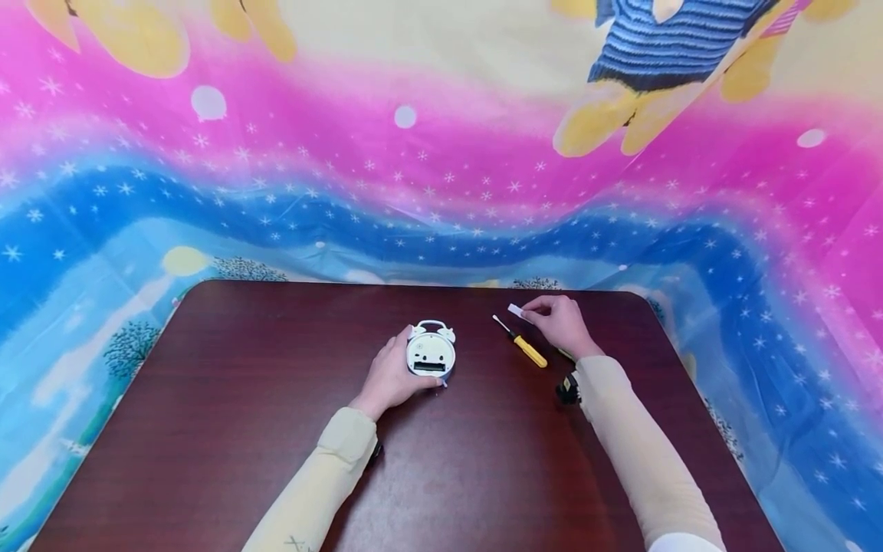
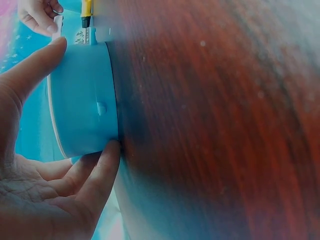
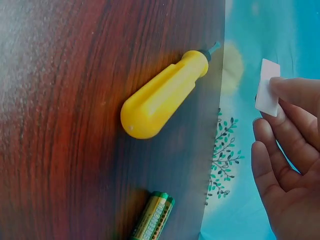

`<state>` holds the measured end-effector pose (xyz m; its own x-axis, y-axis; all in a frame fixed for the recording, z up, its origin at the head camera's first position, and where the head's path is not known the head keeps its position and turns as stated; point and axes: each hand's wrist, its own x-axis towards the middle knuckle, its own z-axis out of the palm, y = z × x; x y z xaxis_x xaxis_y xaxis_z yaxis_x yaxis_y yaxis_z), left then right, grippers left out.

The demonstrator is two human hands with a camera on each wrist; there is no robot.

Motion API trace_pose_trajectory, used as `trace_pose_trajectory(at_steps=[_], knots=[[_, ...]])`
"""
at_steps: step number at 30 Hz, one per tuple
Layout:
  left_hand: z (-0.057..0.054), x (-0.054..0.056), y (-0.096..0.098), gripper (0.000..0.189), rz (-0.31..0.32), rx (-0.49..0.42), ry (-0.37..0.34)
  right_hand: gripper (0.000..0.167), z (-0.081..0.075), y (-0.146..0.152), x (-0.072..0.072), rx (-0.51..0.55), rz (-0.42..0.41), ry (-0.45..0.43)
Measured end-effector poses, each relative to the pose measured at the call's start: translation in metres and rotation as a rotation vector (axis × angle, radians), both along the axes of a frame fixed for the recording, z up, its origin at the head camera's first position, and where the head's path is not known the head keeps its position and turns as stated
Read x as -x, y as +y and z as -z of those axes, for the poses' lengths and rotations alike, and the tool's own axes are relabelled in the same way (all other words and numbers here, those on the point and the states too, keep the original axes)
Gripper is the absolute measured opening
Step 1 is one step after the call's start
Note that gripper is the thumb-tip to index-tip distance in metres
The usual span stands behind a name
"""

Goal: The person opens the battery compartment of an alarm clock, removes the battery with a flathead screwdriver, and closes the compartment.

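Observation:
A small twin-bell alarm clock (image 1: 431, 349) lies with its white back facing up and a dark battery slot uncovered in it. My left hand (image 1: 391, 374) grips it round the side, thumb on one edge and fingers on the other. In the left wrist view the blue side wall of the clock (image 2: 85, 100) rests on the table. Farther right, my right hand (image 1: 562, 326) pinches a small white battery cover (image 3: 268, 87) between thumb and fingers, held above the table. Whether that left wrist sees the slot cannot be told.
A yellow-handled screwdriver (image 1: 530, 351) lies between the clock and my right hand, its shaft pointing away. Close to the right wrist lies a green and gold battery (image 3: 153, 217), cut off by the frame edge. A patterned cloth (image 1: 414, 176) hangs behind the dark wooden table (image 1: 241, 383).

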<state>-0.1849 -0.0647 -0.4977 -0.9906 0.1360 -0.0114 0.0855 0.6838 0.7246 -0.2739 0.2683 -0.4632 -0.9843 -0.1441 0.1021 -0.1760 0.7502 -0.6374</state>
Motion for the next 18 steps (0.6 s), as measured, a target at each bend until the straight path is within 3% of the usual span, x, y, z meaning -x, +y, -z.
trace_pose_trajectory(at_steps=[7,18], knots=[[-0.002,-0.001,0.0,0.115,-0.004,-0.013,0.009,0.011,-0.003,-0.006,-0.001,-0.002,-0.03,0.035],[-0.001,-0.006,-0.002,0.114,-0.004,-0.026,0.013,0.01,-0.007,-0.023,-0.011,0.014,-0.047,0.02]])
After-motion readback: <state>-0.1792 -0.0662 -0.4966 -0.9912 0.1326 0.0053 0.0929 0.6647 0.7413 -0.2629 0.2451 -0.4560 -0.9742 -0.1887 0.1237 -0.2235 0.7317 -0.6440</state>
